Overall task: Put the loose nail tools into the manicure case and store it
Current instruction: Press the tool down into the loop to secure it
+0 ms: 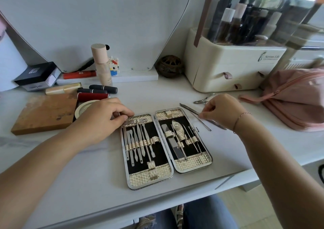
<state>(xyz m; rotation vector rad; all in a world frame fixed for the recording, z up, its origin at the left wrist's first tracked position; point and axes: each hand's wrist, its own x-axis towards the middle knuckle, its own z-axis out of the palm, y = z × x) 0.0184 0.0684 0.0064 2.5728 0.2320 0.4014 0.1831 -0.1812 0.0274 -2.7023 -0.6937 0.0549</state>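
Left hand (105, 119) centre left, fingers curled at upper left corner of open manicure case (140, 178), grip unclear, case flat mid-frame on white bench (87, 176), right hand (223, 111) pinching thin metal pick (206, 126) just right of case, cuticle nippers (203, 100) above, pink pouch (298, 102) far right

White table (87, 176) carries open manicure case (149, 178), loose tools (189, 108), pink pouch (298, 102).

So my manicure case (149, 178) is lying open flat on the white table (87, 176), my left hand (103, 117) gripping its top left corner while my right hand (223, 111) pinches a thin metal pick (207, 127) just beside it, cuticle nippers (201, 101) a bit further back.
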